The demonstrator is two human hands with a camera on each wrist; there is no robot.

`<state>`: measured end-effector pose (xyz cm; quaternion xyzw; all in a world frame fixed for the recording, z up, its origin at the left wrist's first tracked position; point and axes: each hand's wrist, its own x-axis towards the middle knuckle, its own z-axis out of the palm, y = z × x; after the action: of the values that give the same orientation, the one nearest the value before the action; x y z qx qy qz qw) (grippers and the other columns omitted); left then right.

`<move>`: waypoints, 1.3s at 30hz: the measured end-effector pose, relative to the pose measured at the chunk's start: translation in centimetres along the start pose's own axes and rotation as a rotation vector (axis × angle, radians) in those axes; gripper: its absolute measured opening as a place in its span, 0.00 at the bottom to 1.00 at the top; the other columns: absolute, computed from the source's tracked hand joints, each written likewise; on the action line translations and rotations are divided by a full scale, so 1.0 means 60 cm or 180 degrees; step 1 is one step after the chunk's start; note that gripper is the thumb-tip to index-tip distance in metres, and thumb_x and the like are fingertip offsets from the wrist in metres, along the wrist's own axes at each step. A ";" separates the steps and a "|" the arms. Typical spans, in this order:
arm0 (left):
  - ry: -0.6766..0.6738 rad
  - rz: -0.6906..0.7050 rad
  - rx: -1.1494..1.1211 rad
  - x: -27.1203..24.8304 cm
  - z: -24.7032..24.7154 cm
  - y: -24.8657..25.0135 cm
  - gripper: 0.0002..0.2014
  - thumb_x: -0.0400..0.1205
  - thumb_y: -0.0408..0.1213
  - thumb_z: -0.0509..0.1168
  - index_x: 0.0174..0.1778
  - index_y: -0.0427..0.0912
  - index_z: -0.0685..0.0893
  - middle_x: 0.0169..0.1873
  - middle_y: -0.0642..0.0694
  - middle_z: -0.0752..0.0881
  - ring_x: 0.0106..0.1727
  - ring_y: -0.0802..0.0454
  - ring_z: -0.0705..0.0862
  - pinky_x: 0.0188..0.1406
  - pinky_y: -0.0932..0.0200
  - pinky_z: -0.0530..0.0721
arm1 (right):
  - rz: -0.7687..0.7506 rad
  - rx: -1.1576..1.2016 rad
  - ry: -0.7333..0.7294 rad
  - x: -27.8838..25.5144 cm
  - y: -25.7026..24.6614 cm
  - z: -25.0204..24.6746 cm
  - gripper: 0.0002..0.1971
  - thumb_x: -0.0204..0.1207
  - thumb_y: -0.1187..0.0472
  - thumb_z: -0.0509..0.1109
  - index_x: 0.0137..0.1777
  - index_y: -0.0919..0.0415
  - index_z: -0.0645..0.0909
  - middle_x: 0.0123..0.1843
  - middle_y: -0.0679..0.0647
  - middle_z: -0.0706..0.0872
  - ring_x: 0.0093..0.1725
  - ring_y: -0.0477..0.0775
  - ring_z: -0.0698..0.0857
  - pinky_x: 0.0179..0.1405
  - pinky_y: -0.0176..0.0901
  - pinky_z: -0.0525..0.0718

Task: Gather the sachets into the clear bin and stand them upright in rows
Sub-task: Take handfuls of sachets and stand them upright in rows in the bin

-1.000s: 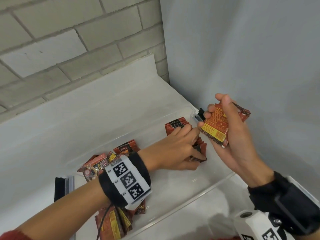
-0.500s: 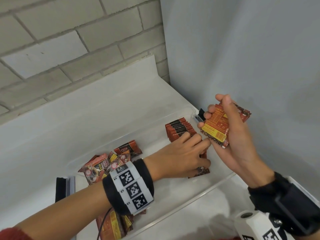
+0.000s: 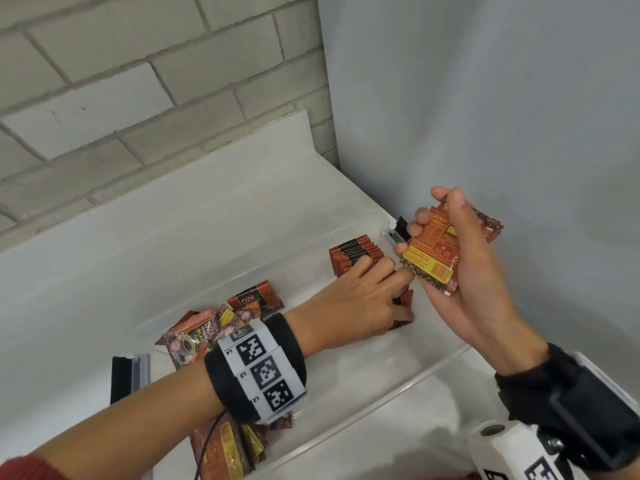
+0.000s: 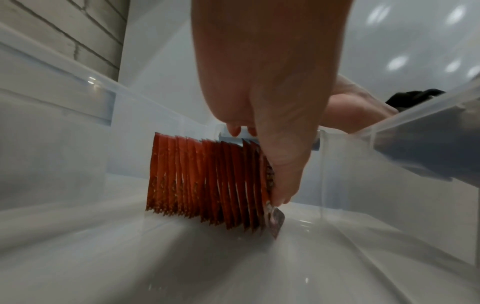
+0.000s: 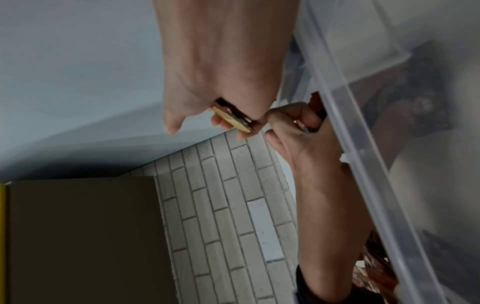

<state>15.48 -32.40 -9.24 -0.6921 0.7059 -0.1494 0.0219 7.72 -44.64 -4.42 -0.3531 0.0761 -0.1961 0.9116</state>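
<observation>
Red upright sachet row — left hand grip clamped on it | right hand grip clamped on sachet stack

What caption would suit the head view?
Left hand steadies an upright row of sachets in the clear bin; right hand holds more.

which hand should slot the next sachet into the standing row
Left hand: it's already inside the clear plastic bin, touching the upright row of red sachets. The right hand grips the spare stack above.
</observation>
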 end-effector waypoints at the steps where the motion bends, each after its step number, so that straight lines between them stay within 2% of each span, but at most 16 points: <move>1: -0.0025 0.0014 -0.0057 -0.002 -0.002 0.000 0.11 0.80 0.41 0.67 0.56 0.56 0.89 0.50 0.44 0.79 0.49 0.46 0.66 0.42 0.53 0.61 | 0.0007 0.0010 -0.0004 0.000 -0.001 0.001 0.09 0.71 0.50 0.68 0.32 0.49 0.86 0.32 0.50 0.80 0.31 0.46 0.82 0.38 0.40 0.83; 4: -0.0110 0.0008 -0.0248 -0.004 -0.006 -0.001 0.12 0.80 0.45 0.69 0.58 0.58 0.87 0.49 0.45 0.78 0.49 0.47 0.65 0.43 0.53 0.62 | 0.0053 0.0012 0.0010 -0.001 -0.001 0.003 0.09 0.68 0.49 0.70 0.31 0.48 0.86 0.32 0.50 0.80 0.31 0.46 0.82 0.37 0.39 0.83; 7: -0.0156 -0.0002 -0.0442 -0.004 -0.010 -0.004 0.12 0.81 0.45 0.67 0.59 0.58 0.86 0.46 0.47 0.74 0.48 0.49 0.64 0.43 0.54 0.61 | 0.0043 0.0069 0.0027 -0.001 -0.003 0.005 0.09 0.71 0.50 0.69 0.33 0.50 0.86 0.33 0.51 0.80 0.31 0.47 0.82 0.37 0.41 0.83; 10: -0.0196 0.0003 -0.0814 -0.011 -0.018 -0.017 0.12 0.80 0.45 0.68 0.59 0.56 0.85 0.45 0.48 0.69 0.48 0.54 0.58 0.43 0.56 0.62 | 0.0122 0.0311 -0.0005 0.000 -0.005 0.001 0.06 0.78 0.54 0.67 0.47 0.55 0.81 0.35 0.53 0.79 0.32 0.49 0.82 0.35 0.44 0.83; 12: -0.0265 -0.0083 -0.1131 -0.018 -0.029 -0.030 0.12 0.81 0.44 0.68 0.60 0.53 0.85 0.45 0.49 0.67 0.49 0.56 0.56 0.45 0.54 0.68 | 0.0272 0.0551 -0.0013 0.001 -0.004 -0.005 0.13 0.75 0.60 0.64 0.59 0.58 0.75 0.39 0.55 0.80 0.36 0.51 0.82 0.41 0.48 0.83; 14: -0.0238 -0.0270 -0.1481 -0.023 -0.044 -0.049 0.11 0.81 0.40 0.66 0.59 0.48 0.85 0.45 0.47 0.71 0.49 0.56 0.60 0.47 0.51 0.73 | 0.0435 0.0618 -0.0038 0.001 -0.001 -0.008 0.20 0.70 0.66 0.63 0.63 0.60 0.75 0.43 0.57 0.82 0.41 0.53 0.82 0.53 0.52 0.82; 15: -0.0196 -0.0368 -0.1612 -0.026 -0.053 -0.058 0.11 0.81 0.38 0.65 0.58 0.45 0.85 0.46 0.46 0.74 0.49 0.56 0.62 0.49 0.53 0.73 | 0.0500 0.0620 -0.0073 0.001 -0.001 -0.008 0.21 0.68 0.67 0.62 0.63 0.61 0.76 0.44 0.58 0.83 0.42 0.54 0.83 0.55 0.54 0.83; 17: -0.0132 -0.0585 -0.1742 -0.030 -0.071 -0.076 0.10 0.81 0.35 0.63 0.56 0.40 0.85 0.45 0.47 0.73 0.48 0.57 0.63 0.50 0.61 0.70 | 0.0579 0.0568 -0.0151 0.001 0.000 -0.005 0.21 0.68 0.67 0.61 0.62 0.61 0.77 0.45 0.59 0.86 0.42 0.55 0.86 0.50 0.54 0.88; 19: -0.0127 -0.0861 -0.1764 -0.033 -0.086 -0.089 0.10 0.81 0.34 0.61 0.55 0.37 0.83 0.44 0.49 0.71 0.47 0.58 0.64 0.49 0.60 0.70 | 0.0604 0.0502 -0.0228 0.000 0.000 -0.002 0.20 0.69 0.68 0.62 0.62 0.62 0.77 0.48 0.62 0.88 0.44 0.57 0.89 0.46 0.56 0.89; 21: -0.0034 -0.1114 -0.1783 -0.034 -0.098 -0.094 0.09 0.82 0.34 0.60 0.54 0.36 0.82 0.43 0.48 0.73 0.46 0.56 0.68 0.48 0.57 0.72 | 0.0588 0.0299 -0.0314 -0.002 0.001 -0.001 0.20 0.71 0.69 0.63 0.64 0.62 0.77 0.52 0.64 0.89 0.49 0.60 0.90 0.49 0.60 0.89; 25: 0.0362 -0.1465 -0.2026 -0.030 -0.117 -0.091 0.13 0.87 0.38 0.56 0.61 0.39 0.81 0.48 0.47 0.83 0.48 0.55 0.80 0.48 0.64 0.76 | 0.0545 -0.0116 -0.0407 -0.003 0.003 -0.002 0.18 0.73 0.69 0.65 0.64 0.60 0.78 0.57 0.67 0.88 0.54 0.64 0.90 0.56 0.63 0.87; 28: 0.0562 -0.1768 -0.2467 -0.026 -0.131 -0.081 0.14 0.88 0.40 0.53 0.61 0.41 0.81 0.46 0.58 0.84 0.49 0.65 0.81 0.48 0.72 0.77 | 0.0513 -0.0377 -0.0274 -0.001 0.004 -0.006 0.18 0.70 0.67 0.69 0.61 0.57 0.80 0.55 0.62 0.89 0.52 0.60 0.90 0.51 0.53 0.89; 30: 0.0609 -0.1964 -0.2790 -0.026 -0.140 -0.075 0.15 0.87 0.44 0.53 0.60 0.43 0.82 0.44 0.62 0.83 0.48 0.66 0.82 0.47 0.70 0.79 | 0.0490 -0.0471 -0.0235 0.001 0.005 -0.007 0.18 0.69 0.66 0.70 0.60 0.57 0.80 0.53 0.60 0.90 0.50 0.58 0.90 0.45 0.48 0.89; 32: 0.0649 -0.2033 -0.2990 -0.026 -0.143 -0.070 0.14 0.84 0.48 0.61 0.60 0.45 0.82 0.45 0.57 0.85 0.48 0.62 0.83 0.46 0.66 0.81 | 0.0472 -0.0492 -0.0226 0.001 0.006 -0.007 0.19 0.69 0.66 0.70 0.61 0.58 0.79 0.52 0.59 0.90 0.48 0.57 0.91 0.43 0.47 0.89; 35: 0.0747 -0.2040 -0.3151 -0.026 -0.141 -0.060 0.17 0.77 0.45 0.72 0.59 0.46 0.81 0.46 0.49 0.84 0.47 0.56 0.84 0.47 0.59 0.84 | 0.0447 -0.0551 -0.0203 0.001 0.008 -0.007 0.19 0.68 0.64 0.71 0.60 0.56 0.79 0.50 0.57 0.90 0.46 0.55 0.91 0.40 0.45 0.88; 39: 0.0899 -0.2069 -0.3369 -0.027 -0.137 -0.052 0.16 0.75 0.42 0.73 0.57 0.51 0.79 0.44 0.50 0.85 0.45 0.55 0.84 0.49 0.53 0.84 | 0.0419 -0.0628 -0.0218 0.003 0.008 -0.008 0.21 0.67 0.62 0.73 0.61 0.56 0.78 0.49 0.55 0.91 0.47 0.54 0.91 0.41 0.42 0.88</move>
<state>16.62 -29.33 -0.92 -0.7618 0.4341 0.1308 -0.4628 7.91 -44.69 -5.12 -0.4418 0.0868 -0.1153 0.8854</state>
